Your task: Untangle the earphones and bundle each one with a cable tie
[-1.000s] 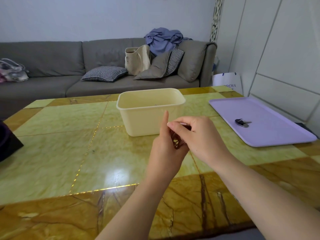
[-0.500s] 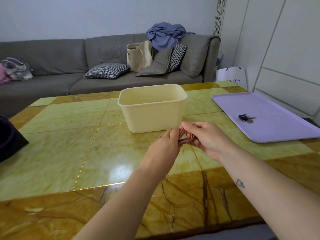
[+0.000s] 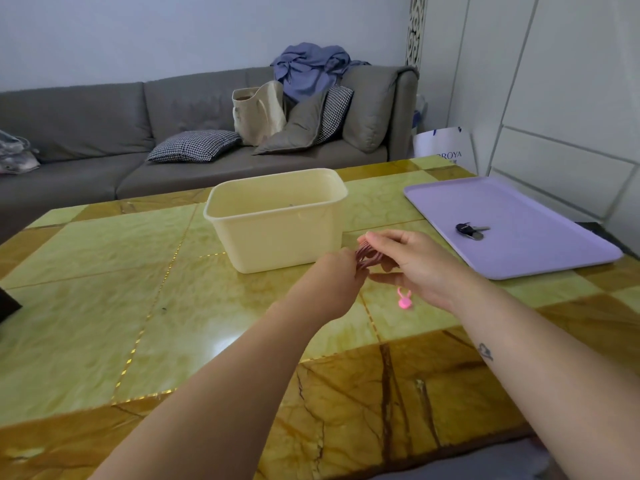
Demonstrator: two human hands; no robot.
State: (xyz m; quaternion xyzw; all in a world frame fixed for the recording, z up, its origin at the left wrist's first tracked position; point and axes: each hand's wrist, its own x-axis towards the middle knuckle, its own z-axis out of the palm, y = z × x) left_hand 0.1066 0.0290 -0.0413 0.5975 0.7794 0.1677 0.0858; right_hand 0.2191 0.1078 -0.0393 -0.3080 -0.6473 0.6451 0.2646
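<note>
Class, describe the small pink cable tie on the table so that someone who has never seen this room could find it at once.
Start at the cream plastic tub on the yellow marble table. Come toward the camera, just below the right hand. The pink cable tie lies there alone on the table: a tiny bright pink loop with a round head, unlike the dark bundled earphone on the purple tray.

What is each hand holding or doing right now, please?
Left hand: closed on the coiled pink earphone cable.
Right hand: pinching the same coil's upper end.
</note>
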